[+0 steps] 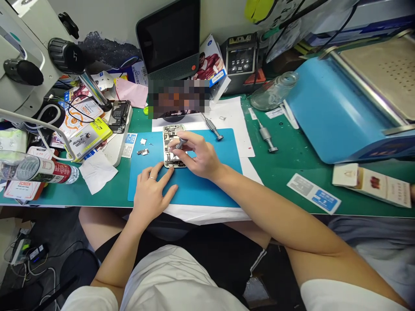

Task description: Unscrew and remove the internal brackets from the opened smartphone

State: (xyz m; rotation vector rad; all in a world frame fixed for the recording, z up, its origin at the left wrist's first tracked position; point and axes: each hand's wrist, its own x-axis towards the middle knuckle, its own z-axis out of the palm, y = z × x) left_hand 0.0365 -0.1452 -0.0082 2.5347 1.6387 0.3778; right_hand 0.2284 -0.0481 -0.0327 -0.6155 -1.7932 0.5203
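Grip pinched nearly closed, my right hand [202, 157] holds a grey screwdriver [180, 144] over the opened, pale-rimmed phone [170, 158] on the smooth blue mat [207, 188]; my left hand [151, 190], loosely open, seemingly touches the phone's edge.

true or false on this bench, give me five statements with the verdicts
1. The right hand holds a screwdriver over the opened phone. True.
2. The left hand is raised well away from the blue mat. False: it is down at the mat, fingertips by the phone's near end.
3. The ring is on a right-hand finger. False: it is on a left-hand finger.
4. A spare screwdriver lies on the green surface, right of the blue mat. True.
5. The bottle is at the bench's right end. False: it is at the left.
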